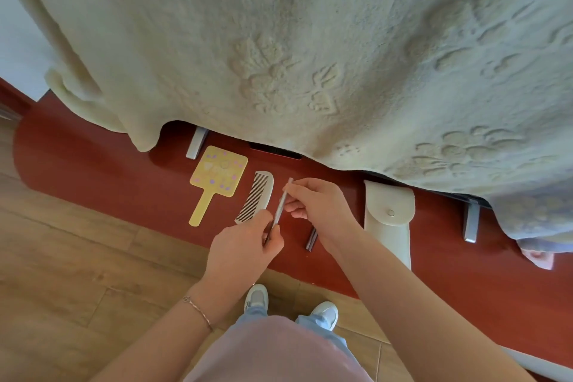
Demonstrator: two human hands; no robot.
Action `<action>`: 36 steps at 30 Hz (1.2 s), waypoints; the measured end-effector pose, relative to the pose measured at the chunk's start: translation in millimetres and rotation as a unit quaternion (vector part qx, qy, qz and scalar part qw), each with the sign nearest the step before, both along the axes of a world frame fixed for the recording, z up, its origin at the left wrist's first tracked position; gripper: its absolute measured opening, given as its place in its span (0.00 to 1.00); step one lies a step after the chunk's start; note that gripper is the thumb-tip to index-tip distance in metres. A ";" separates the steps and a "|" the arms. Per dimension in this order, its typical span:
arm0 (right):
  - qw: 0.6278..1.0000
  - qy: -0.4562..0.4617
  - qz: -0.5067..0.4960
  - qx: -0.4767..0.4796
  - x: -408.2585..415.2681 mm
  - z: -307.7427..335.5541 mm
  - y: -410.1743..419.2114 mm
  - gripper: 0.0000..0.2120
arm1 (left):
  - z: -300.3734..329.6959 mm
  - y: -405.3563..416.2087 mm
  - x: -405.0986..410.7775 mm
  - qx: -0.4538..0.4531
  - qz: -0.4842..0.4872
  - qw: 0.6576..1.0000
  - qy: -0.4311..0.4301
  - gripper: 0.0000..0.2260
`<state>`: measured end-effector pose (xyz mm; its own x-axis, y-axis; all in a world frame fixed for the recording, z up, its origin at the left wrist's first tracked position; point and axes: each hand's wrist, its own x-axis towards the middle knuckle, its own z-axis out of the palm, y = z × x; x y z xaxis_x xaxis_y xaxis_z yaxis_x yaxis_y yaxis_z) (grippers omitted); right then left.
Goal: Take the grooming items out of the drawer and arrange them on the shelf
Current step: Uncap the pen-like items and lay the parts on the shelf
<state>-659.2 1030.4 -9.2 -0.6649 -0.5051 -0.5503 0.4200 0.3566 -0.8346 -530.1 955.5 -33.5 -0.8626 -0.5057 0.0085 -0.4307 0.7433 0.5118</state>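
Our left hand [245, 242] and right hand [316, 201] pinch a nail file [280, 211] | white comb [255, 197], yellow hand mirror [217, 180] left of it | cream pouch [389, 220] right, closed | blanket [310, 56] overhangs red shelf [108, 177].

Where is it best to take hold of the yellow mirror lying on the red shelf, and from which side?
Probably by its narrow handle, from the near, floor side. The mirror lies flat with the handle pointing toward the shelf edge, clear of the comb on its right. The wide square head offers less to pinch.

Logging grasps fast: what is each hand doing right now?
Left hand: closed on the lower end of the nail file.
Right hand: closed on the file's upper part.
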 end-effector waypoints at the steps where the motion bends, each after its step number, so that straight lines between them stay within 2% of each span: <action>1: 1.000 0.005 0.005 -0.003 2.3 1.1 -1.7 0.07 | 1.2 -1.6 2.7 0.006 0.004 1.000 0.007 0.12; 4: 1.000 0.017 0.002 0.000 8.3 3.1 -7.9 0.07 | 5.7 -3.4 6.7 0.044 0.013 0.999 0.017 0.12; 8: 0.991 0.009 -0.127 -0.047 -21.7 12.9 -9.0 0.09 | -7.3 14.3 27.7 0.071 -0.016 0.997 -0.038 0.08; 11: 0.998 0.055 -0.039 -0.020 -39.1 14.3 -0.1 0.09 | -19.8 19.2 38.4 0.099 -0.004 0.993 -0.067 0.09; 14: 0.987 0.122 0.009 0.103 -34.8 -6.3 1.2 0.08 | -19.8 7.1 23.2 0.051 0.003 0.998 -0.042 0.08; 19: 0.946 0.223 0.083 0.219 -42.5 -32.4 -12.1 0.11 | -19.7 -12.5 -10.9 -0.051 -0.036 0.994 -0.088 0.09; 23: 0.884 0.308 0.187 0.298 -48.7 -48.0 -24.1 0.14 | -24.3 -15.8 -27.9 -0.106 -0.063 0.978 -0.170 0.11; 30: 0.846 0.347 0.217 0.341 -56.2 -64.0 -27.1 0.12 | -33.1 -19.3 -42.7 -0.171 -0.106 0.957 -0.210 0.12; 36: 0.845 0.364 0.213 0.327 -55.5 -71.5 -27.4 0.09 | -36.9 -22.0 -55.2 -0.198 -0.115 0.949 -0.218 0.11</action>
<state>-714.7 1002.9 -80.7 -0.7820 -0.5300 -0.3281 -0.4037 0.8317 -0.3813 -585.4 933.5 -70.4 -0.9151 -0.3359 -0.2231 -0.3408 0.9400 -0.0173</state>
